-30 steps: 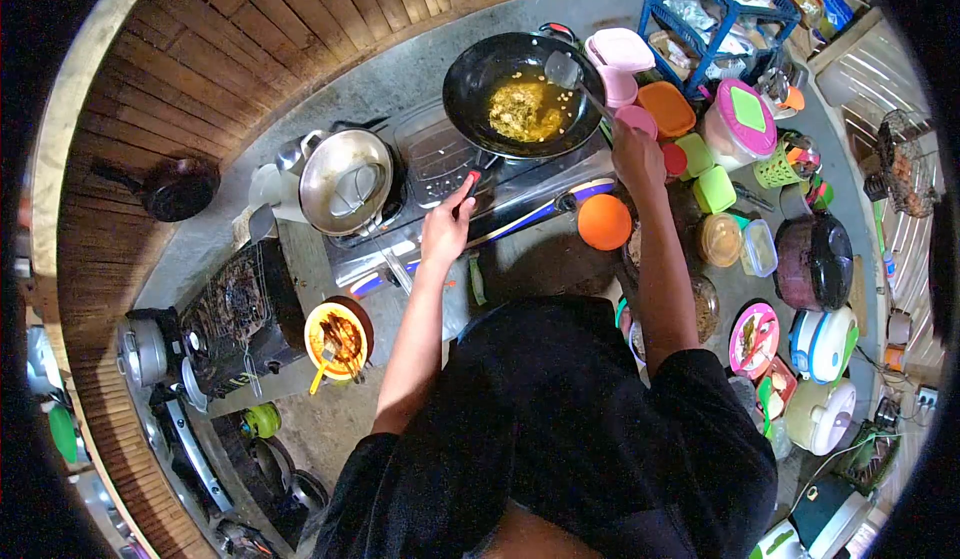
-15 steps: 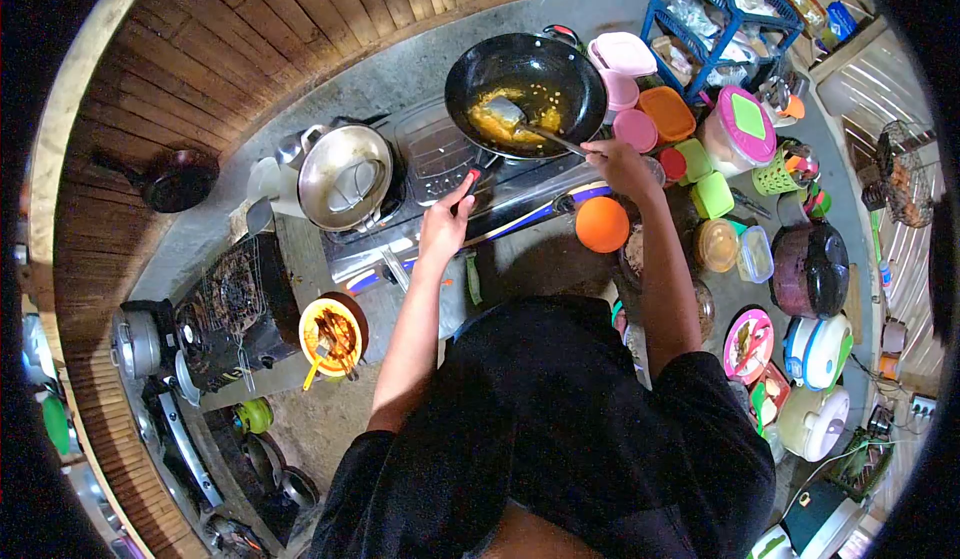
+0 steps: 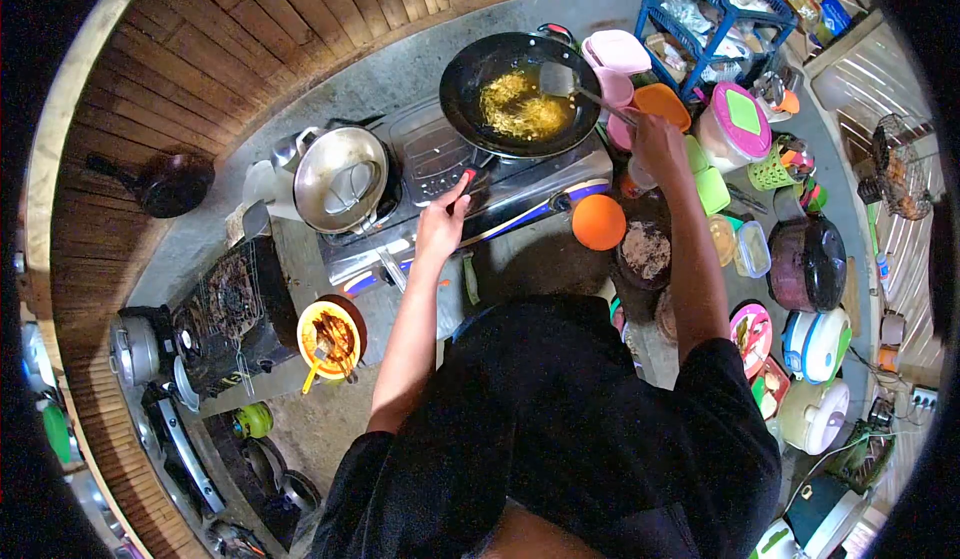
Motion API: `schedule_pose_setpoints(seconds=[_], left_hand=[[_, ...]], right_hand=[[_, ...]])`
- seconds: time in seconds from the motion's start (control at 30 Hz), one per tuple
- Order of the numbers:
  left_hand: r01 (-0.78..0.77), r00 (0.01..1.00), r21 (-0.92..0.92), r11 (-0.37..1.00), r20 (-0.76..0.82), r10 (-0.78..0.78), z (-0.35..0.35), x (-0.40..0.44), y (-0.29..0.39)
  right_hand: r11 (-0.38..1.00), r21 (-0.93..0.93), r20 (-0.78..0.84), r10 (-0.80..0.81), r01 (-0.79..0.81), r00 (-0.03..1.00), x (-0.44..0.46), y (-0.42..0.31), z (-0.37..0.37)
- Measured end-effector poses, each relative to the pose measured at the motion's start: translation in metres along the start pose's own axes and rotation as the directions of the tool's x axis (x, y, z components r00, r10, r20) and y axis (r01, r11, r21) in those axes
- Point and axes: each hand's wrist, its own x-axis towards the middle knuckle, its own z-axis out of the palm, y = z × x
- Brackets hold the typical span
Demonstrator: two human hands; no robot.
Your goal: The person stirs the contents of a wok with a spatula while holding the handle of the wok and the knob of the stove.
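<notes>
A black wok (image 3: 463, 89) sits over the stove (image 3: 500, 197), with chopped yellowish bits in oil (image 3: 522, 111) spread across its bottom. My left hand (image 3: 440, 227) is closed around the wok's black-and-red handle, which points toward me. In my right hand (image 3: 660, 151) is the handle of a metal spatula (image 3: 556, 79). The spatula's flat blade is over the right side of the wok, to the right of most of the bits. I cannot tell whether the blade touches the wok.
Left of the wok, a steel pan (image 3: 342, 181) stands on the stove. An orange bowl (image 3: 599, 222) lies near the stove's right front. Plastic containers (image 3: 712, 189) crowd the right side, below a blue rack (image 3: 700, 54). A bowl of dark red sauce (image 3: 330, 334) is at left.
The spatula has moved from the left-middle of the wok up and to the right, and my right hand moved right with it. The bits are now more spread out. My left hand stays on the handle.
</notes>
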Motion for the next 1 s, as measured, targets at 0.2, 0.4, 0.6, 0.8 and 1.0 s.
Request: schedule_pose_setpoints(seconds=[0.2, 0.4, 0.6, 0.8, 1.0], left_hand=[[-0.048, 0.999, -0.03, 0.998, -0.027, 0.047, 0.001, 0.001, -0.003], [0.012, 1.0, -0.02, 1.0, -0.002, -0.012, -0.002, -0.001, 0.004], [-0.03, 0.999, -0.037, 0.999, -0.013, 0.03, 0.001, 0.0, -0.004], [-0.038, 0.999, -0.048, 0.998, -0.006, 0.038, 0.0, 0.0, -0.001], [-0.03, 1.0, -0.049, 0.998, -0.01, 0.03, 0.0, -0.001, 0.0]], right_hand=[[0.974, -0.222, 0.033, -0.048, 0.054, 0.998, 0.002, 0.0, -0.01], [0.999, -0.034, 0.239, -0.023, 0.032, 0.971, 0.009, 0.02, 0.013], [0.955, 0.296, 0.435, -0.115, -0.021, 0.893, 0.006, 0.016, 0.038], [0.923, 0.38, 0.373, -0.095, -0.059, 0.923, 0.01, 0.0, 0.024], [0.993, 0.062, 0.058, -0.099, 0.095, 0.993, 0.028, 0.012, 0.033]])
